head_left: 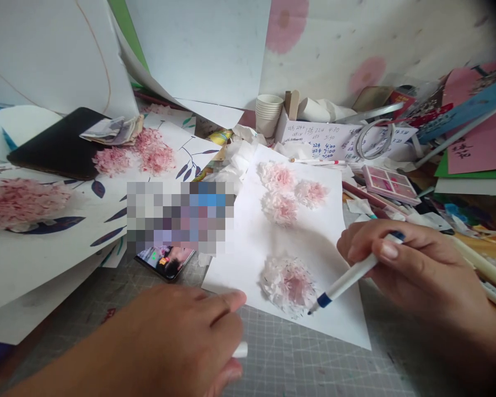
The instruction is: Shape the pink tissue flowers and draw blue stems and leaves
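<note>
My right hand (413, 264) is closed around a white felt-tip marker (351, 275) with a blue end. The marker's blue tip points down at the lower right edge of a pink and white paper flower (289, 286). That flower is on a white sheet of paper (314, 248), with three smaller flowers (281, 193) farther up. My left hand (190, 336) is at the sheet's lower left edge, its index finger over the corner. From between its curled fingers a small white cylinder (240, 350) sticks out; the rest of it is hidden.
A grey gridded cutting mat (273, 358) lies beneath. To the left are a phone (165, 262), larger flower pictures (25, 201) and a black tablet-like slab (62, 143) with banknotes (113, 129). Paper cups (268, 116), a white box (314, 132) and a paint palette (391, 184) stand behind.
</note>
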`<state>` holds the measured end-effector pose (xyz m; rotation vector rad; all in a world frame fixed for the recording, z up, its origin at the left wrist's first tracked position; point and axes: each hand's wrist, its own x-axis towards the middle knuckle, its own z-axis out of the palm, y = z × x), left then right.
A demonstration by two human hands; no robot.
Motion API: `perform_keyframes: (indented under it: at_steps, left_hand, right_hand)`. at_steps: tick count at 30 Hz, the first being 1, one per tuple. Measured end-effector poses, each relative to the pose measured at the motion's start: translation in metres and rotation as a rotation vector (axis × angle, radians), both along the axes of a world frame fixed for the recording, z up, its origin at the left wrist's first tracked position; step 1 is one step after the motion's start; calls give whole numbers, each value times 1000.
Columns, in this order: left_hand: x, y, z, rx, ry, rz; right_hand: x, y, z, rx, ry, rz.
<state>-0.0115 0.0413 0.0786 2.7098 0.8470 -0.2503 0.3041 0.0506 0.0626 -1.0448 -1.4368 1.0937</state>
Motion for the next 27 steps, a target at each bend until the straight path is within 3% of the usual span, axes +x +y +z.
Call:
perform_keyframes:
  at_steps: [5, 10, 15, 23, 27]
  left_hand:
    - [-1, 0, 0, 32, -12, 1]
    - [-1, 0, -1, 16, -20, 8]
    - [-1, 0, 0, 47, 0, -8]
    - [-2, 2, -1, 64, 11, -34]
    - [-2, 3, -1, 89, 57, -67]
  right_hand:
    - [3, -2, -6, -38, -91, 120]
    - [4, -1, -9, -57, 3, 64]
    - [4, -2, -10, -75, -49, 122]
    - [0, 3, -9, -92, 29, 39]
    - [-3, 3, -4, -79, 89, -71]
